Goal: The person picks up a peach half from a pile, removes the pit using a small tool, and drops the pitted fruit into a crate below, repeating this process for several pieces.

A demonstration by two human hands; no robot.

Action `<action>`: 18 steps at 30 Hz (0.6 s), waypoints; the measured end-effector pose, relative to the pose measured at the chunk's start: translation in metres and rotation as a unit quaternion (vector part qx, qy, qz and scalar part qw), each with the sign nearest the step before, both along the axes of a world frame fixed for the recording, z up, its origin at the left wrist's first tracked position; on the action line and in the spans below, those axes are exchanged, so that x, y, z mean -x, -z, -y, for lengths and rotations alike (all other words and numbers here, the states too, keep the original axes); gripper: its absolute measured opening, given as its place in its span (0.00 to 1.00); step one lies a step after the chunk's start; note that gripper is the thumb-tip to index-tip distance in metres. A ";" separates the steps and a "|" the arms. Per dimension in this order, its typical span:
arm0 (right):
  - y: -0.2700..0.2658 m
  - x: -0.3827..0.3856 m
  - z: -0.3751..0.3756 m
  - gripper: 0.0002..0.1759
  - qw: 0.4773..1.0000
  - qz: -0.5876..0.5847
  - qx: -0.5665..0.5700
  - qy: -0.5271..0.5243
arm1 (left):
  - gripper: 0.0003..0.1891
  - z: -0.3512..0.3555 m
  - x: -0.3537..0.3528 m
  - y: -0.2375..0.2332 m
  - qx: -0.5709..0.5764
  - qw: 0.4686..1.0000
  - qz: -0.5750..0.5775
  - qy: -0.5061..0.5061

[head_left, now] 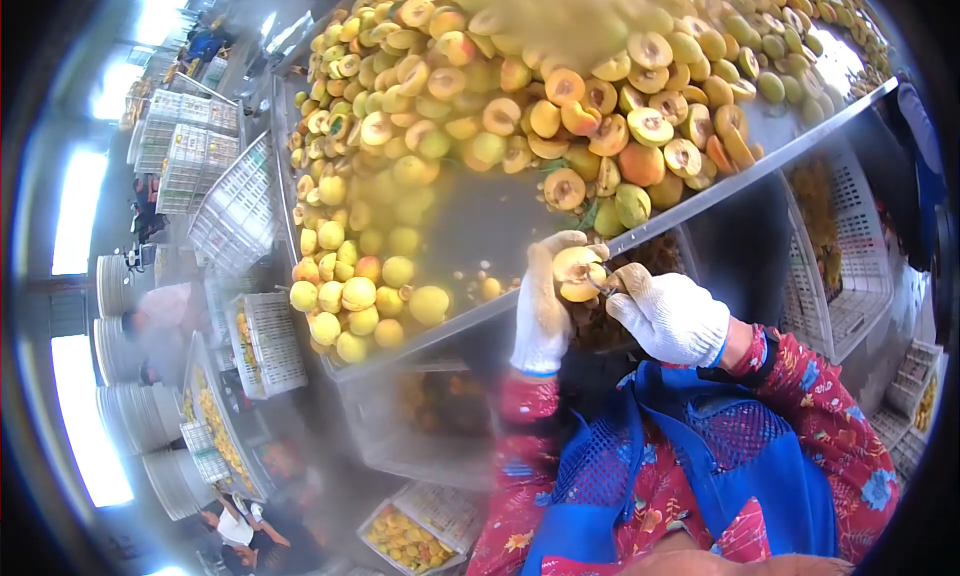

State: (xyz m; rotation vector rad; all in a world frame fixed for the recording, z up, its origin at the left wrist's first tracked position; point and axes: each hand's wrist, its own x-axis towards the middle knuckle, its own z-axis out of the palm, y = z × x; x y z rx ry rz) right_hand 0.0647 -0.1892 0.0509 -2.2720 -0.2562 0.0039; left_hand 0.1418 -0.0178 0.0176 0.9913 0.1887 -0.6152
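Observation:
My left hand (543,304), in a white glove with tan fingers, is closed around a cut yellow peach (577,273) at the table's front edge. The cut face is turned up toward me. Close against the fruit's right side, my right hand (675,318), gloved the same way, is closed in a pinch. A small dark, thin thing seems to show at its fingertips, too small to name. Just beyond my hands, many halved peaches (650,126) with brown centres are heaped on the metal table (480,216). Whole yellow peaches (358,294) lie at the left corner.
The table's raised metal rim (700,198) runs in front of me. Below stand a white crate (860,266) at right and a crate of fruit (405,538) at lower left. Stacked crates (195,156) and another person (240,526) are at far left. Blurry smudges hide parts of the view.

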 end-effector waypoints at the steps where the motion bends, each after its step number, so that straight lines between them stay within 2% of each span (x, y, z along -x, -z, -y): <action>1: 0.006 0.001 -0.003 0.12 0.999 0.030 -0.010 0.009 | 0.30 0.001 0.007 0.002 -0.015 1.000 0.013 -0.001; 4: 0.004 0.009 -0.005 0.12 0.999 -0.024 0.026 0.006 | 0.33 0.003 0.022 0.006 -0.068 0.996 0.062 -0.002; 6: 0.010 0.013 -0.006 0.12 0.999 0.000 0.031 -0.009 | 0.34 0.004 0.029 0.008 -0.116 0.987 0.108 -0.002; 7: 0.013 0.015 -0.007 0.12 0.999 0.012 0.032 -0.018 | 0.32 0.004 0.032 0.004 -0.111 0.991 0.079 -0.015; 10: 0.016 0.018 -0.011 0.15 0.999 -0.033 0.004 -0.030 | 0.30 0.007 0.042 0.010 -0.200 0.964 0.174 -0.033; 13: 0.011 0.015 -0.014 0.17 0.989 -0.141 -0.052 -0.006 | 0.26 0.012 0.046 0.013 -0.256 0.953 0.157 -0.051; 16: 0.031 0.015 -0.008 0.19 0.985 -0.128 -0.105 -0.059 | 0.24 0.018 0.052 0.012 -0.321 0.929 0.171 -0.066; 18: 0.039 0.017 -0.004 0.18 0.986 -0.123 -0.071 -0.082 | 0.24 0.018 0.054 0.014 -0.341 0.922 0.177 -0.048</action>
